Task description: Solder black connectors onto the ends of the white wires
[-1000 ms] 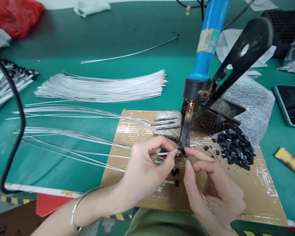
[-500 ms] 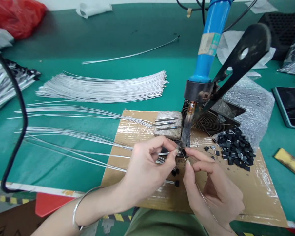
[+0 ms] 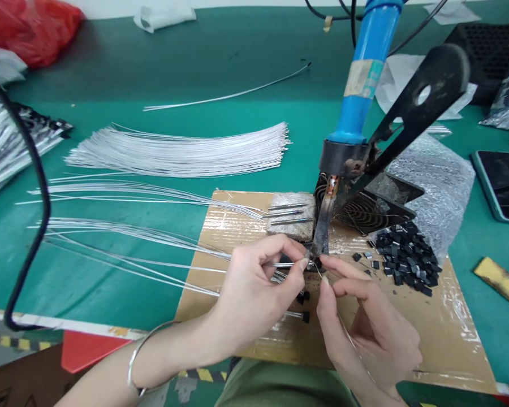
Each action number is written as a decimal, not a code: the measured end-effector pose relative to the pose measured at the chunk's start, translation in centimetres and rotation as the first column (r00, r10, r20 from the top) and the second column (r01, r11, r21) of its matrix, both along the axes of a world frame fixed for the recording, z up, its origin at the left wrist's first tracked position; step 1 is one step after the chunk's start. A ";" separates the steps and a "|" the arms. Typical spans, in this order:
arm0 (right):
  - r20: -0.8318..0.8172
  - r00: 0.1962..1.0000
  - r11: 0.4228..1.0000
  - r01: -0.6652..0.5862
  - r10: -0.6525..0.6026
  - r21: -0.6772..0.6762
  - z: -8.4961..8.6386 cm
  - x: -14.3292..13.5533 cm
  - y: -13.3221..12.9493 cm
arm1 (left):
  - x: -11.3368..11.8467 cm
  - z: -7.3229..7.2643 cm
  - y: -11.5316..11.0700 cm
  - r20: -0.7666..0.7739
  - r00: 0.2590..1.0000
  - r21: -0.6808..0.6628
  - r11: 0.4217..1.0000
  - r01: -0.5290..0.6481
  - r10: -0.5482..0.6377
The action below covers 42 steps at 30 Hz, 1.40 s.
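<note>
My left hand [image 3: 254,288] pinches a thin wire [image 3: 285,264] between thumb and forefinger, its end right under the tip of a soldering iron [image 3: 321,232]. The iron has a blue handle and points down, clamped in a black metal stand [image 3: 411,113]. A thin strand of solder wire [image 3: 351,341] runs through my right hand [image 3: 369,322], whose thumb and fingers guide its end up to the iron's tip. The exact contact there is small and partly hidden by fingertips. Beneath my left hand lie wires with black ends [image 3: 305,316].
Cardboard [image 3: 445,333] covers the work spot. Small black connectors [image 3: 407,257] are heaped at right, near bubble wrap [image 3: 436,186]. A pale block [image 3: 292,229] carries several metal-tipped wires. Bundled white wires [image 3: 182,152] lie at left; a phone [image 3: 504,183] and yellow sponge [image 3: 500,281] sit far right.
Hardly anything differs. Both hands stay at the iron's tip with the wire and the solder, while the whole view has shifted very slightly.
</note>
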State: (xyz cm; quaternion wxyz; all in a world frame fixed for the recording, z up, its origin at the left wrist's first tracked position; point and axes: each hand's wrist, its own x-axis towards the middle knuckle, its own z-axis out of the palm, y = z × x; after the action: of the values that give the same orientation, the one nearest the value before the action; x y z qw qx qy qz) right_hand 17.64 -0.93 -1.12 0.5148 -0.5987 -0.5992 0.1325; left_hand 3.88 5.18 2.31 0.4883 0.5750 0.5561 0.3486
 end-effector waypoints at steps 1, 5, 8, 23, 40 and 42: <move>0.006 1.000 1.000 -0.006 0.006 0.007 0.0 0.0 0.0 | 0.0 0.0 0.0 -0.005 1.000 0.000 1.000 -0.002 0.002; -0.013 1.000 1.000 -0.004 0.004 0.024 -0.3 0.0 0.1 | 0.0 -0.1 0.1 0.001 1.000 -0.001 1.000 -0.001 0.001; -0.031 1.000 0.998 0.000 0.003 0.070 -0.6 -0.1 0.3 | 0.0 -0.1 0.1 0.004 1.000 -0.002 1.000 0.007 -0.007; 0.000 1.000 0.999 -0.020 0.020 0.043 -0.5 0.2 0.1 | -0.1 0.0 -0.1 0.018 1.000 0.006 1.000 -0.002 0.002; -0.018 1.000 0.999 0.023 -0.022 0.025 0.1 -0.4 0.3 | -0.1 -0.1 -0.1 0.025 1.000 -0.002 1.000 0.010 -0.010; -0.004 1.000 0.999 0.024 -0.024 0.028 0.1 -0.4 0.3 | -0.1 -0.1 -0.1 0.027 1.000 0.006 1.000 0.007 -0.007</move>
State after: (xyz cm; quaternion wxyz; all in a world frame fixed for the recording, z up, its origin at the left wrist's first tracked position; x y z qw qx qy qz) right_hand 17.27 -0.59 -1.02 0.5257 -0.5982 -0.5930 0.1189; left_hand 3.80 5.06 2.21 0.4952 0.5737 0.5465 0.3563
